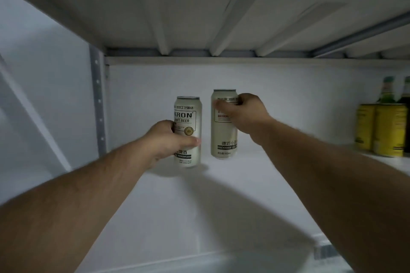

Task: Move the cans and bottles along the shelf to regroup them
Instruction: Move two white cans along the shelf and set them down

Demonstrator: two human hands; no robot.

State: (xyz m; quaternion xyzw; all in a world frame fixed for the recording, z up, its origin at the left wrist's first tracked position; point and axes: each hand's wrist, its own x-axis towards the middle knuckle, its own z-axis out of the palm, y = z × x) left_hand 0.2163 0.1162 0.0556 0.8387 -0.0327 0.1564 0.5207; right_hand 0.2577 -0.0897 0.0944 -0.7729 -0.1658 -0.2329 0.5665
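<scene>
Two tall pale beer cans stand upright, a small gap apart, on the white shelf (221,195). My left hand (165,142) is wrapped around the lower half of the left can (190,115), whose label reads KRON. My right hand (245,113) grips the upper part of the right can (223,135) from the right side, its fingers blurred across the label. Both cans seem to rest on the shelf or sit just above it; I cannot tell which.
At the far right of the shelf stand yellow cans (386,128) with green bottles (388,93) behind them. A perforated grey upright (97,104) bounds the shelf on the left. The shelf above (199,17) hangs low overhead.
</scene>
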